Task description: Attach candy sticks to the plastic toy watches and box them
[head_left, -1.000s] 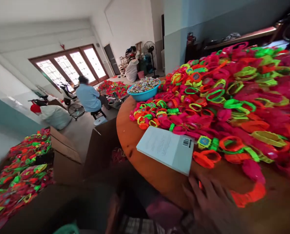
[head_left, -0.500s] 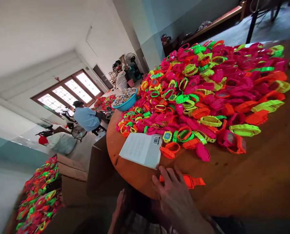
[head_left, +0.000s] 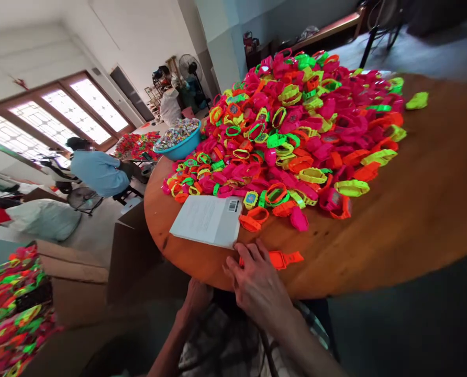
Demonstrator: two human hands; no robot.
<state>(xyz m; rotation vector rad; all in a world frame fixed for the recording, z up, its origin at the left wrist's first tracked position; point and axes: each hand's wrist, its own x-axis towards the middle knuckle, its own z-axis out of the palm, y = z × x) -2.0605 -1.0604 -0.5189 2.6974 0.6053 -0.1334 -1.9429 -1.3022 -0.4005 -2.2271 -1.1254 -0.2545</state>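
**A hand flat on the orange strap at the table's edge**

The right hand (head_left: 257,285) lies palm down on the near rim of the round wooden table (head_left: 414,209), fingers spread and flat, not pinching anything. Its fingertips rest on the end of a single orange watch strap (head_left: 284,258), which lies on bare wood by itself, apart from the rest, close to the table's near edge. The left hand (head_left: 196,298) sits lower, below the table's rim and against the person's lap; its fingers are curled under and hidden, so I cannot tell whether it grips something.

Just beyond the right hand, touching distance from its fingers, a white booklet (head_left: 206,220) with a barcode lies flat on the table. Behind the booklet rises a great heap of toy watches (head_left: 296,125) in pink, orange, green and yellow, covering most of the table's far half. At the table's far left edge stands a blue bowl (head_left: 178,149) filled with small pieces. Past the table, near the windows, another person in a light blue shirt (head_left: 98,173) sits turned away. Left of the table stand cardboard boxes (head_left: 72,267).
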